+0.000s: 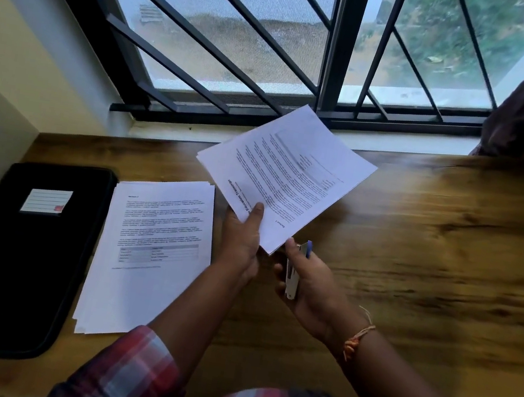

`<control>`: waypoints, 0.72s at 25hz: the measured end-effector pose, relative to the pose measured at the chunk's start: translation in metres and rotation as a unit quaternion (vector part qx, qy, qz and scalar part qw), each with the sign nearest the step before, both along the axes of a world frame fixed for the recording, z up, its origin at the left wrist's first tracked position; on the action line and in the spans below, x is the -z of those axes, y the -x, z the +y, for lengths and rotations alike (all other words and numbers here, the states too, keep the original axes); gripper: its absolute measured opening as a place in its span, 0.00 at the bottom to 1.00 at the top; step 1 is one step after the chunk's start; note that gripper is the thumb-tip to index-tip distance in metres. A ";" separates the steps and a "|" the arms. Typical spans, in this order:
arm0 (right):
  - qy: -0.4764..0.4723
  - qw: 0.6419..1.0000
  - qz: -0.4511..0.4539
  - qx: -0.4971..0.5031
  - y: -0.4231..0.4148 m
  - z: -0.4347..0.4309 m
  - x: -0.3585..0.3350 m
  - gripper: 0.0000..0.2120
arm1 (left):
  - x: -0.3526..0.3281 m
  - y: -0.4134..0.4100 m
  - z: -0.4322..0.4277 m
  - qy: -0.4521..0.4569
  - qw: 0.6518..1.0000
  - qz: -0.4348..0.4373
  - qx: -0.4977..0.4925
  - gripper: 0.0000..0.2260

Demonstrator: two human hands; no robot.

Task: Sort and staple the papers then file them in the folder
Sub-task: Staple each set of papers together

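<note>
The desk [432, 259] is wood-grained and smooth, with a soft sheen. The held papers [288, 175] and the flat stack [148, 256] are matt white paper (printed in black). The folder [13, 262] looks like matt black fabric, though blur leaves that unsure. The stapler [292, 278] shows pale metal and blue plastic. The window bars [208, 49] are dark painted metal, and the sleeve [130, 369] is checked cloth.

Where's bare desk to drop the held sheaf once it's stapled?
Biggest free patch: the desk right of the right hand and stapler, back to the window sill. A narrower strip lies between the flat stack and the sill, left of the held sheaf in the left hand. Crowded left: folder and flat stack lie side by side.
</note>
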State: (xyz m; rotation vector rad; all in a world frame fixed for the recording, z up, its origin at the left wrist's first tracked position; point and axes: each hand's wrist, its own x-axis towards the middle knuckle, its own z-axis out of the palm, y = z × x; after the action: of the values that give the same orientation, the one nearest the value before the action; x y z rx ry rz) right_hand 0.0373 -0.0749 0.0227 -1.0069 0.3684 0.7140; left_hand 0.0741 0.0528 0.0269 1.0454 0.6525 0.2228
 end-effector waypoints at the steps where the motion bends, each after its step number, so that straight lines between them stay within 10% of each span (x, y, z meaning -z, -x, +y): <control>1: 0.009 1.000 -0.006 0.006 0.000 0.002 0.001 0.17 | 0.001 0.003 -0.003 -0.007 1.000 0.012 0.005 0.14; 18: 0.182 0.980 0.042 0.076 0.024 -0.014 0.056 0.09 | 0.049 0.070 -0.001 0.074 0.967 0.209 0.129 0.12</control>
State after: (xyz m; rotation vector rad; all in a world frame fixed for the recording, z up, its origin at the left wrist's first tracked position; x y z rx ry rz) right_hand 0.0133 -0.0888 -0.0334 -1.2788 0.6605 0.5616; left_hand 0.0039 0.0513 -0.0220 1.0280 0.8864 -0.2795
